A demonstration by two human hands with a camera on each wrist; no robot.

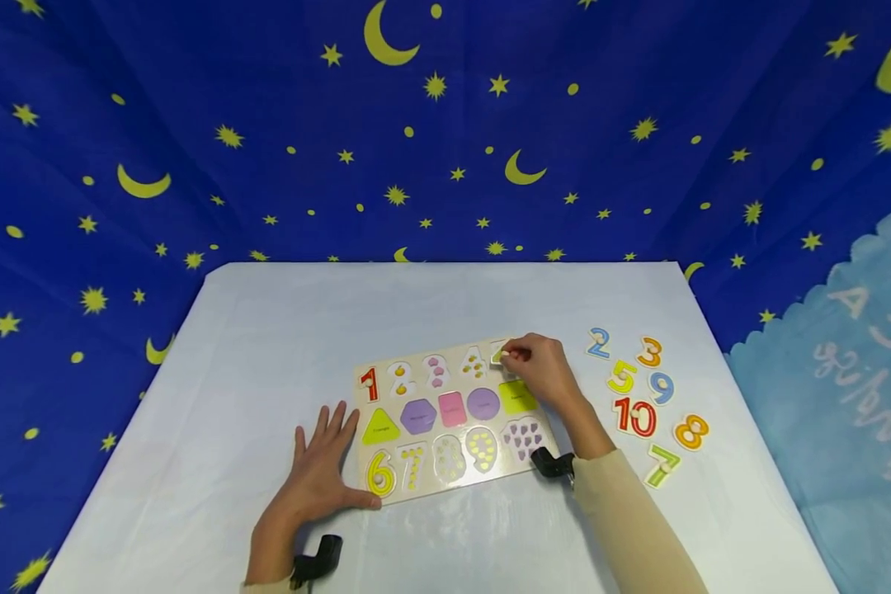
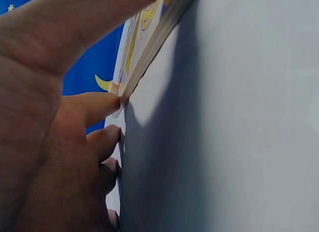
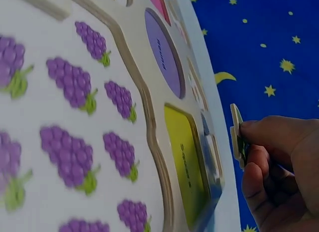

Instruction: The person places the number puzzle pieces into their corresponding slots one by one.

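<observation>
So my wooden number-and-shape puzzle board point(image 1: 445, 421) sits about mid-desk, with loads of bare white desk point(image 1: 282, 330) toward the far edge and the left edge. My left hand point(image 1: 322, 470) lies flat with fingers spread, thumb against the board's near-left corner by the yellow 6 piece point(image 1: 380, 476), gripping nothing. My right hand point(image 1: 545, 371) is up at the board's far-right corner, pinching the small green number piece point(image 3: 237, 137) by its peg, tilted just above its slot. Filled recesses: red 1 point(image 1: 370, 384), yellow triangle point(image 1: 380, 427), purple hexagon point(image 1: 418, 416), pink rectangle point(image 1: 452, 409), purple circle point(image 1: 483, 403), yellow-green square point(image 1: 517, 397). Loose numbers 2 point(image 1: 598, 343), 3 point(image 1: 649, 352), 5, 9, 10 point(image 1: 634, 417), 8 and 7 lie near the desk's right edge. Shape labels are too blurry to read.
</observation>
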